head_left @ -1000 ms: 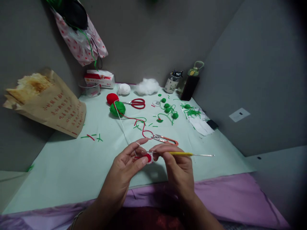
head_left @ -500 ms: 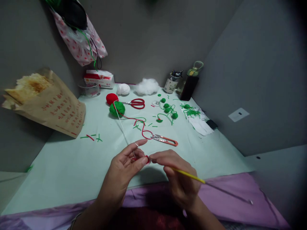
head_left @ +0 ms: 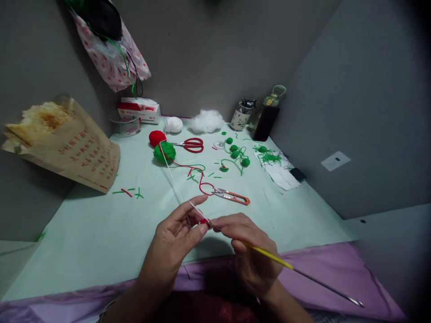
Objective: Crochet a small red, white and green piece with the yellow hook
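My left hand [head_left: 175,242] pinches a small red crocheted piece [head_left: 204,221] between thumb and fingers, with a white strand [head_left: 171,177] running over my index finger to the far yarn. My right hand [head_left: 252,251] is closed on a yellow-handled crochet hook [head_left: 269,256], its tip at the red piece and its long metal shaft pointing down to the right. Both hands hover just above the near edge of the pale green table [head_left: 84,233].
Orange thread snips [head_left: 232,196] lie just beyond my hands. Farther back are a green yarn ball [head_left: 164,152], a red yarn ball [head_left: 156,137], red scissors [head_left: 190,145], white stuffing [head_left: 207,121], green crocheted bits [head_left: 237,154], a dark bottle [head_left: 266,121] and a brown paper bag [head_left: 67,148].
My right hand swung the hook's back end from level and pointing right down toward the lower right. The left hand stays pinched on the red piece.
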Motion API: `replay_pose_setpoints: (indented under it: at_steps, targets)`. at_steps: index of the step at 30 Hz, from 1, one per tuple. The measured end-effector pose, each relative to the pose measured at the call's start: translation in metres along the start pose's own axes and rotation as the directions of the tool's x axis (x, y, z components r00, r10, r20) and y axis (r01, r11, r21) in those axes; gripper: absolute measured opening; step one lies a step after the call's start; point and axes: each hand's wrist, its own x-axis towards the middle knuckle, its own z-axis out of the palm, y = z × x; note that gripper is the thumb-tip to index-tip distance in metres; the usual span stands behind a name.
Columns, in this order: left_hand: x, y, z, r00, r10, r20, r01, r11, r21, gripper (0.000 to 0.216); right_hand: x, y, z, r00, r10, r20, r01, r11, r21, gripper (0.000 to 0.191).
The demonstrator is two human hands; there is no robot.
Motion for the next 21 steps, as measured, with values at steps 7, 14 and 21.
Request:
replay_pose_setpoints:
  at_steps: [7, 14, 21]
  targets:
    - [0.0, -0.003, -0.003, 0.998, 0.051, -0.031, -0.047, 0.993, 0.113, 0.038, -0.004, 0.004, -0.001, 0.999, -0.034, 0.034, 0.036, 0.998, -0.049, 0.026]
    - [-0.001, 0.0, -0.002, 0.998, 0.057, -0.005, -0.056, 0.991, 0.12, 0.044, -0.01, 0.008, 0.0, 1.0, -0.006, -0.004, 0.006, 1.0, 0.028, 0.027]
    - [0.0, 0.0, -0.001, 0.998, 0.059, -0.027, -0.056, 0.991, 0.121, 0.047, -0.008, 0.011, 0.001, 0.998, -0.057, 0.006, 0.057, 0.998, -0.022, 0.027]
